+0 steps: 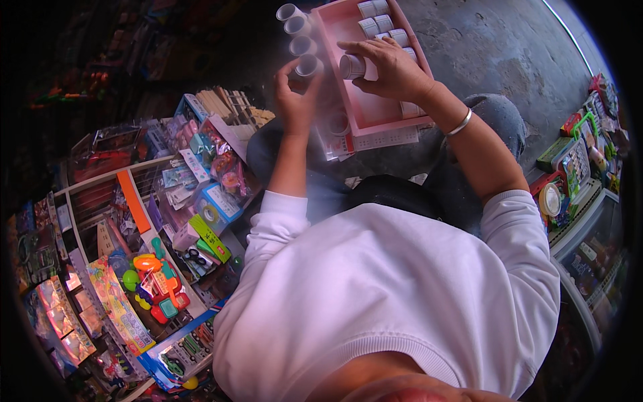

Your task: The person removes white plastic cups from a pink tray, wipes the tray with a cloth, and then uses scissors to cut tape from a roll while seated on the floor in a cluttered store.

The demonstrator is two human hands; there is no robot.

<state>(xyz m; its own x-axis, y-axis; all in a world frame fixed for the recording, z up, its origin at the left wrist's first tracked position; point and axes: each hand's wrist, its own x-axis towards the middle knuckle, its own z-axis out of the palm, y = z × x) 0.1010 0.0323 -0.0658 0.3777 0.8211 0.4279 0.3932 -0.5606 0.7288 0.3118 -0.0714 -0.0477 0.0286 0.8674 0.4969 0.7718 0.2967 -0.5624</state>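
My left hand [297, 103] has its thumb and index finger around the nearest white hollow roll [308, 66] of a row. Three more white rolls [302, 45] stand in line beyond it, beside a pink plastic tray [355, 113]. Over the tray, my right hand [394, 68] grips another white roll [352, 67] with printed marks, tilted on its side between thumb and fingers. Several similar rolls [376, 26] lie along the tray's right side, some partly hidden by my right hand.
Under the tray's near end are printed sheets [387, 139]. A wire rack [73, 221] of packaged toys and stationery stands at left, with colourful plastic toys [163, 286]. More packaged goods [572, 161] sit on a case at right. Bare concrete floor [467, 45] lies beyond the tray.
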